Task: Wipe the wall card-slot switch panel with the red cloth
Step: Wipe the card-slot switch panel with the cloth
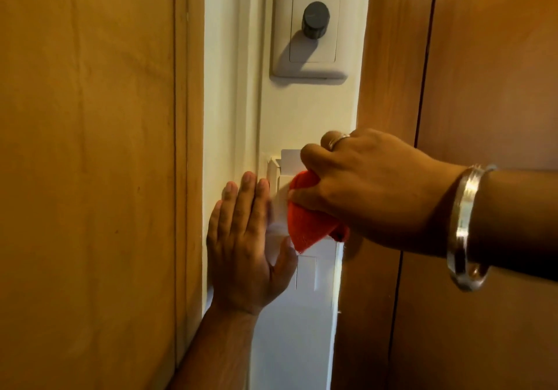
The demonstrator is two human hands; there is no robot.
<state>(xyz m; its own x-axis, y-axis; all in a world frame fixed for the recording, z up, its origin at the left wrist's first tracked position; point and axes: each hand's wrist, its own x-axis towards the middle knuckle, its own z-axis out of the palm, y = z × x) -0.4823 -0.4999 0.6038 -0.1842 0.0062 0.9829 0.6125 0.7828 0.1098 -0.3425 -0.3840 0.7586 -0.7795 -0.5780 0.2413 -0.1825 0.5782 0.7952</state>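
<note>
The white card-slot switch panel (314,271) sits on a narrow white wall strip, with a white card (290,160) standing in its top slot. My right hand (371,190) is bunched around the red cloth (308,223) and presses it against the panel's upper face just below the card. My left hand (244,238) lies flat with fingers spread on the wall and the panel's left edge, thumb touching the panel under the cloth. The middle of the panel is hidden by the cloth and hands.
A white dimmer plate with a dark grey knob (315,19) sits higher on the same wall strip. Brown wooden panels (90,178) flank the strip on the left and right (483,72). A silver bangle (466,226) circles my right wrist.
</note>
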